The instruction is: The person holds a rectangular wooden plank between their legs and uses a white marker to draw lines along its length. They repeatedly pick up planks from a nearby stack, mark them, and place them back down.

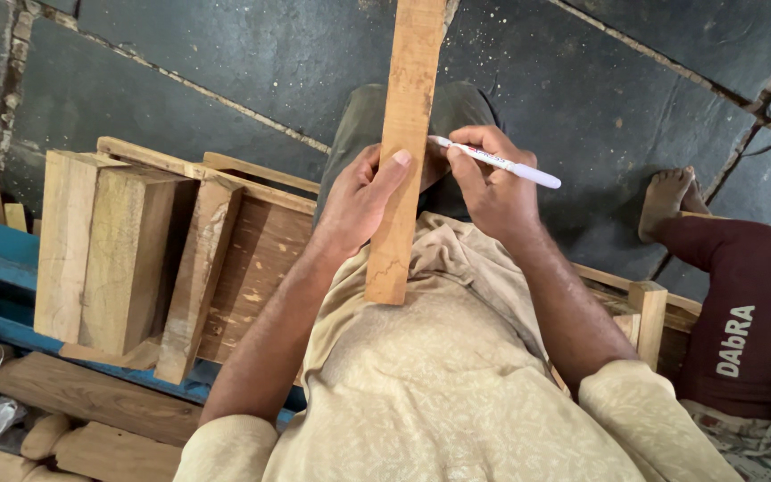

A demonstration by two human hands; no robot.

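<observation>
While left hand (pixel 359 201) grips wooden strip (pixel 401 152), right hand (pixel 493 192) — pen (pixel 497 163) touching strip

Soft, even daylight, moderately bright. No glare. Faint shadows under wood blocks (pixel 127 259). Centre sharp; slight wide-angle stretch and softness toward frame edges.
</observation>
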